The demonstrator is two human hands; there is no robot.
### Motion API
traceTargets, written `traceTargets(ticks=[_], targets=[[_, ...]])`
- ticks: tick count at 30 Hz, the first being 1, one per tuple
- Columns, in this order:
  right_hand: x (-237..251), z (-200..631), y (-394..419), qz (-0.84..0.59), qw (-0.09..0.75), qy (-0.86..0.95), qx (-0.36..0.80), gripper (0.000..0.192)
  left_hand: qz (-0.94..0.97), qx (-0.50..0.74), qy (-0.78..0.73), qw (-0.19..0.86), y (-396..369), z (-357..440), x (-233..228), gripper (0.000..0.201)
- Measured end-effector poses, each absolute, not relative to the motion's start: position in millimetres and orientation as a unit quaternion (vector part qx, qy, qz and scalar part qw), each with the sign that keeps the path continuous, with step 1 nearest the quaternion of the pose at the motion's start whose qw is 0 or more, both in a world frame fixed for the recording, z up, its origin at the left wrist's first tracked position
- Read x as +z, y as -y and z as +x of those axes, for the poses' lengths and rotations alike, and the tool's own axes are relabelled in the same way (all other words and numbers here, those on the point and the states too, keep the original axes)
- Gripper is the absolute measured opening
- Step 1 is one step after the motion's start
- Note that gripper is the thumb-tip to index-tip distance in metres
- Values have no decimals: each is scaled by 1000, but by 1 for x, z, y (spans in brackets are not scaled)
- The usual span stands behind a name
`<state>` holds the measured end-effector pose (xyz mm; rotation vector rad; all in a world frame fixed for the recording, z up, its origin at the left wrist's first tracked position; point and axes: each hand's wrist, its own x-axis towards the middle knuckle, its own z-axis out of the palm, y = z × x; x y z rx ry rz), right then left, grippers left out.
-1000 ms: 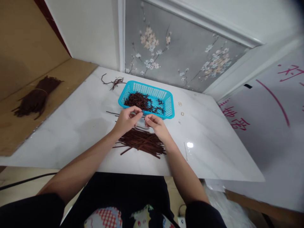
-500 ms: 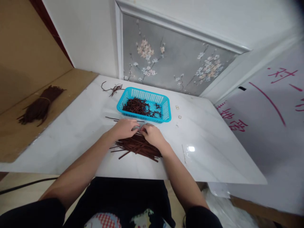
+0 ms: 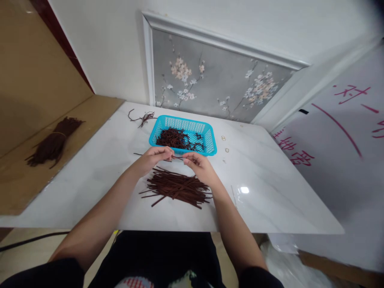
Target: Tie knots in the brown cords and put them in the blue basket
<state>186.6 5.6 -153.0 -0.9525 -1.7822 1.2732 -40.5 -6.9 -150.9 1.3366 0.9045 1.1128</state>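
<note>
Lifting off the pile, both hands now pinch 1 strip.

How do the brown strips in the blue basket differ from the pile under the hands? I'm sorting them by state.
The strips in the basket look curled and tangled; the pile on the table lies mostly straight, roughly parallel. The basket strips sit contained by the blue basket; the pile lies loose on the marble. Both are dark brown.

Domestic room used for small-scale handwork; white marble-look table against a wall with a framed floral wallpaper panel; cardboard sheet bearing a tied bundle of brown strips; white board with red handwritten characters
</note>
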Motion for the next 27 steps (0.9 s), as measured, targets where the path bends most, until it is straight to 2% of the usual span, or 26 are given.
traceTargets(ticks=[5, 9, 13, 16, 19, 23, 27], targets=[[-157, 190, -11, -366, 366, 676, 525, 25, 412, 529, -331, 664, 9, -31, -156, 22], [-161, 191, -16, -356, 376, 623, 587, 27, 369, 566, -301, 673, 9, -27, -155, 13], [-158, 184, -10, -310, 394, 502, 705, 26, 320, 578, -272, 700, 11, -21, -155, 13], [-154, 176, -1, -262, 430, 398, 767, 21, 302, 593, -281, 692, 14, -14, -157, 16], [-152, 167, 8, -224, 477, 341, 778, 17, 301, 607, -298, 672, 16, -6, -160, 23], [-154, 157, 15, -223, 490, 326, 778, 24, 304, 610, -309, 663, 20, 4, -161, 34], [-157, 153, 15, -233, 502, 347, 757, 26, 333, 644, -341, 599, 23, 11, -161, 27]])
